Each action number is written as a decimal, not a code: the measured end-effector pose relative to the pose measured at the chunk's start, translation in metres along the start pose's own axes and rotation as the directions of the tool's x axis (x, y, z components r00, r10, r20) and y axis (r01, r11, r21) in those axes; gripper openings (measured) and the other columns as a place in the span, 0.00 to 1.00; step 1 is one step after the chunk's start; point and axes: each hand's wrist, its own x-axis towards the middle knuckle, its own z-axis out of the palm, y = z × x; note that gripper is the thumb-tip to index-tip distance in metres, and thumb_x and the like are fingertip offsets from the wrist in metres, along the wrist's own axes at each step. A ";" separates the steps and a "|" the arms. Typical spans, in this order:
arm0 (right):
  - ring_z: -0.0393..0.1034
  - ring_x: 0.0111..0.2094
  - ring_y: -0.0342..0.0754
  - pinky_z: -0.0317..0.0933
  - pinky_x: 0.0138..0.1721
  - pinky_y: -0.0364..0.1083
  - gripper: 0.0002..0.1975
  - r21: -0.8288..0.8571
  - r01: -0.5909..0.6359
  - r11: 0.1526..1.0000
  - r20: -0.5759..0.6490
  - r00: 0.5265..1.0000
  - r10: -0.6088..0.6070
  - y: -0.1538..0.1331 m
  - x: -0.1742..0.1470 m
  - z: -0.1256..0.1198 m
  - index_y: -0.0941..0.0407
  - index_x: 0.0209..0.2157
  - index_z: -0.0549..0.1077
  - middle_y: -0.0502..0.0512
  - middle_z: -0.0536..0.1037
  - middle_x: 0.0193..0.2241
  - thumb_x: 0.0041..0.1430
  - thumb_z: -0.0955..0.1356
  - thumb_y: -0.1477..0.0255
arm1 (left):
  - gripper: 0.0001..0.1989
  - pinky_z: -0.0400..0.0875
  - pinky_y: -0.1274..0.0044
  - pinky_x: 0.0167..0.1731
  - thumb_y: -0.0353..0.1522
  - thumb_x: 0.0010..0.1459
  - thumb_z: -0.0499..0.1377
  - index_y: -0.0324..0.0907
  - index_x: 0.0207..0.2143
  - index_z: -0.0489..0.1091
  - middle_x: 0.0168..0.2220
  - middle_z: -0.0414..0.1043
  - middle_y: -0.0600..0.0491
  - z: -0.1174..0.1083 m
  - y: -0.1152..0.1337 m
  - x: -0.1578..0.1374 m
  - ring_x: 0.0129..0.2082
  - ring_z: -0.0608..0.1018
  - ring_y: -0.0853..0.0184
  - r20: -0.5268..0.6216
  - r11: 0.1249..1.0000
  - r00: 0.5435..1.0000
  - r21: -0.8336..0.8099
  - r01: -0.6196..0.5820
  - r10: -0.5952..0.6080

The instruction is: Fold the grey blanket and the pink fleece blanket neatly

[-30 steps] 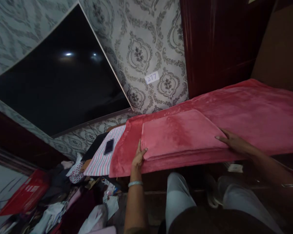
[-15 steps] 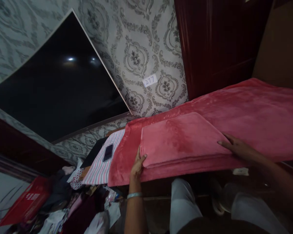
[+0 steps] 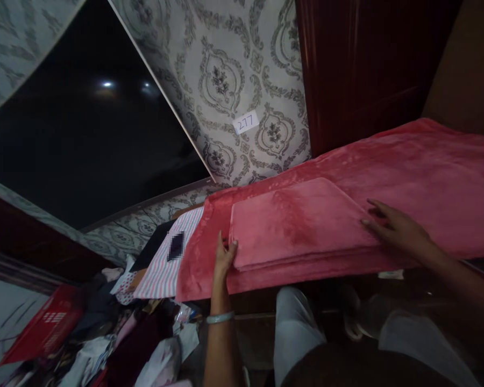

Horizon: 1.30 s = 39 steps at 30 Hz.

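Observation:
A folded pink plush cloth (image 3: 290, 223) lies flat on a larger pink plush blanket (image 3: 427, 177) that covers the long surface before me. At the folded cloth's left edge is my left hand (image 3: 225, 257), its thumb and fingers apart and nothing held in it. My right hand (image 3: 401, 228) is by the right edge, palm down with spread fingers; whether its fingertips touch the cloth I cannot tell. The folded layers show along the near edge.
To the left, a striped cloth (image 3: 161, 274) carries a dark blurred-out object (image 3: 176, 246). Clothes (image 3: 89, 357) and a red basket (image 3: 44, 325) are heaped at lower left. A large dark television screen (image 3: 105, 123) hangs on the patterned wall, beside a paper marked 277 (image 3: 246, 122).
Both hands have loosened from the folded cloth's edges. My left hand has drawn slightly left and my right fingers have lifted and spread. The camera view has shifted a little.

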 end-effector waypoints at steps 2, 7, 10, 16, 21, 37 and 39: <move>0.70 0.56 0.59 0.64 0.58 0.57 0.33 0.005 0.117 0.993 -0.040 0.992 -0.116 -0.023 0.011 -0.005 0.64 0.63 0.67 0.71 0.75 0.55 0.66 0.58 0.56 | 0.39 0.59 0.57 0.66 0.42 0.59 0.62 0.41 0.70 0.56 0.67 0.63 0.39 0.011 0.024 0.004 0.68 0.65 0.51 -0.066 0.983 0.990 0.142 -0.115 0.125; 0.56 0.66 0.63 0.52 0.65 0.65 0.33 -0.120 0.421 0.899 0.050 0.907 -0.418 -0.088 0.030 0.007 0.64 0.65 0.65 0.71 0.66 0.64 0.70 0.55 0.57 | 0.35 0.45 0.49 0.69 0.45 0.64 0.57 0.46 0.70 0.57 0.73 0.52 0.44 0.065 0.083 -0.005 0.74 0.49 0.47 0.194 0.626 0.888 0.647 -0.435 0.416; 0.52 0.68 0.69 0.54 0.61 0.73 0.32 -0.224 0.375 0.899 0.209 0.920 -0.332 -0.094 0.020 0.028 0.56 0.67 0.65 0.67 0.61 0.67 0.69 0.57 0.55 | 0.36 0.41 0.44 0.68 0.49 0.64 0.56 0.49 0.71 0.56 0.75 0.45 0.47 0.086 0.083 -0.017 0.74 0.43 0.45 0.292 0.548 0.911 0.729 -0.409 0.291; 0.51 0.69 0.66 0.52 0.63 0.72 0.31 -0.258 0.308 0.916 0.237 0.939 -0.249 -0.069 -0.003 0.054 0.49 0.66 0.66 0.58 0.61 0.68 0.67 0.59 0.53 | 0.38 0.34 0.45 0.68 0.51 0.62 0.57 0.53 0.71 0.55 0.75 0.43 0.52 0.089 0.052 -0.025 0.74 0.41 0.45 0.297 0.674 0.946 0.672 -0.306 0.133; 0.52 0.69 0.66 0.52 0.63 0.71 0.32 -0.212 0.303 0.929 0.211 0.943 -0.259 -0.068 -0.004 0.057 0.50 0.66 0.67 0.59 0.62 0.68 0.67 0.58 0.50 | 0.37 0.30 0.45 0.67 0.48 0.57 0.63 0.51 0.68 0.62 0.74 0.48 0.49 0.089 0.050 -0.022 0.74 0.43 0.42 0.253 0.794 0.952 0.535 -0.287 0.173; 0.51 0.69 0.64 0.49 0.65 0.69 0.31 -0.210 0.282 0.936 0.157 0.955 -0.253 -0.069 -0.003 0.068 0.47 0.66 0.67 0.56 0.60 0.69 0.66 0.59 0.52 | 0.38 0.26 0.45 0.67 0.47 0.56 0.63 0.48 0.67 0.63 0.74 0.48 0.45 0.087 0.051 -0.017 0.74 0.43 0.41 0.240 0.829 0.955 0.489 -0.273 0.173; 0.50 0.70 0.63 0.48 0.66 0.68 0.31 -0.195 0.278 0.940 0.171 0.954 -0.247 -0.069 -0.003 0.068 0.46 0.66 0.66 0.56 0.60 0.69 0.66 0.59 0.51 | 0.38 0.26 0.45 0.67 0.47 0.55 0.63 0.48 0.67 0.64 0.73 0.49 0.45 0.087 0.051 -0.017 0.74 0.43 0.41 0.238 0.830 0.955 0.486 -0.275 0.177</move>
